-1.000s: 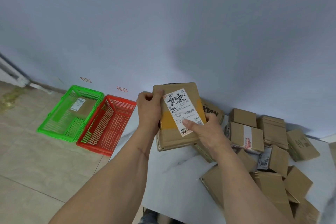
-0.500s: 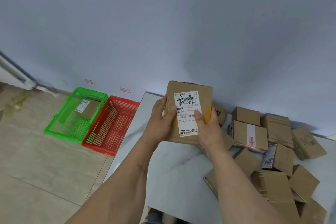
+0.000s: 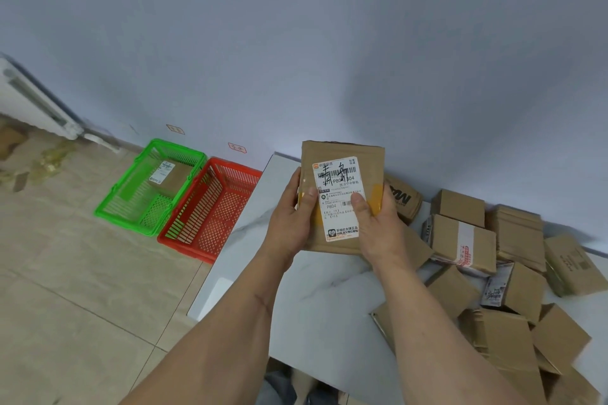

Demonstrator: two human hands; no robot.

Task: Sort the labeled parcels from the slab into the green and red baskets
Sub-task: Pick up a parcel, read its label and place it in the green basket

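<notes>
Both hands hold a flat brown labeled parcel [image 3: 342, 174] upright above the white slab [image 3: 329, 289]. My left hand [image 3: 291, 220] grips its left edge and my right hand [image 3: 378, 227] its right edge, thumbs on the white label with handwritten characters. On the floor to the left stand the green basket [image 3: 131, 207], with one labeled parcel [image 3: 171, 176] inside, and the red basket [image 3: 210, 217], which looks empty. Several more cardboard parcels [image 3: 467, 240] lie heaped on the slab's right side.
A grey wall rises behind the slab and baskets, with two small red tags [image 3: 237, 148] stuck above the baskets. The floor is beige tile [image 3: 65, 289]. A white radiator or pipe [image 3: 33, 99] runs along the wall at far left.
The parcel was lifted from the pile and turned upright so its label faces me. My left hand shifted from the top corner to the left edge; the view moved slightly toward the slab.
</notes>
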